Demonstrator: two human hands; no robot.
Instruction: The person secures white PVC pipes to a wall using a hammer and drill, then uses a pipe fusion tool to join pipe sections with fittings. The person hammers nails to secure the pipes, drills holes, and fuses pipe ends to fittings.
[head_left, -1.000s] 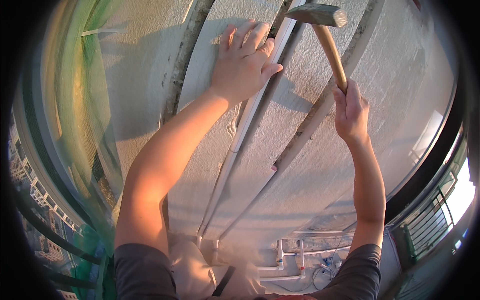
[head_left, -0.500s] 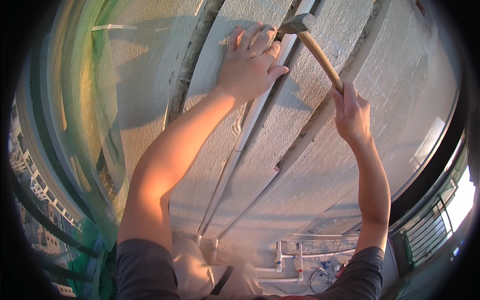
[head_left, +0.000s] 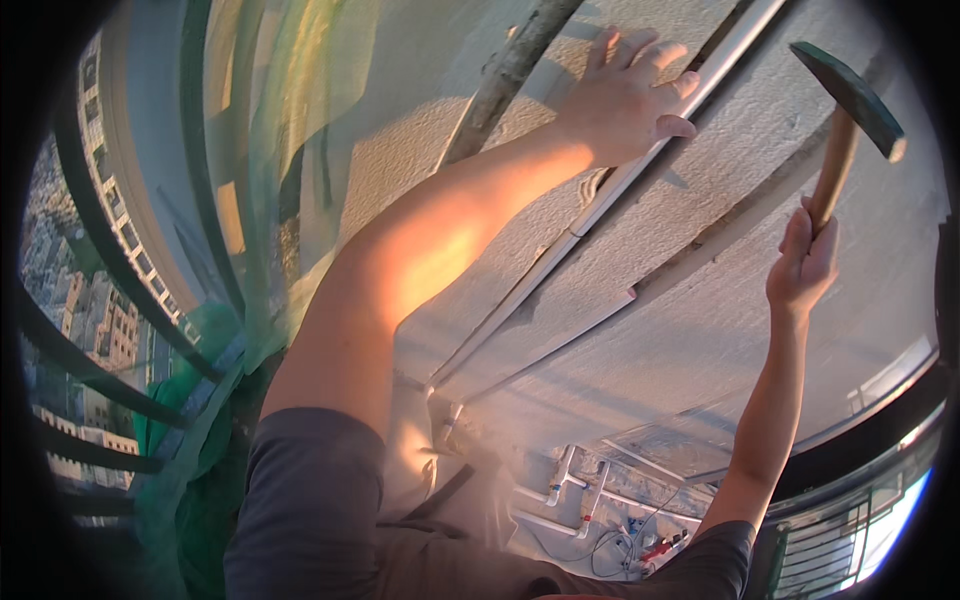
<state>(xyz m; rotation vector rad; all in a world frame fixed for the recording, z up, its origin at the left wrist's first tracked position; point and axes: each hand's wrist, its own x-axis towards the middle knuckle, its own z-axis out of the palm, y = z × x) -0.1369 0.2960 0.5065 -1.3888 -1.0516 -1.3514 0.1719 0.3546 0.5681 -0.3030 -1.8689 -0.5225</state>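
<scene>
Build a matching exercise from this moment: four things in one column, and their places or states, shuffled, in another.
1. hammer
2. left hand
3. long pale pipe
4. green netting

A. slants along the wall
B. hangs beside dark bars
C. spread open at the long pale pipe
D. gripped by the right hand

Pairs: 1-D; 2-C; 3-A; 4-B

Left hand (head_left: 625, 105) up, back to camera, fingers (head_left: 649, 61) spread, left elbow (head_left: 365, 300) bent; right hand (head_left: 803, 262) raised, gripping, right forearm (head_left: 772, 400) steep.
</scene>
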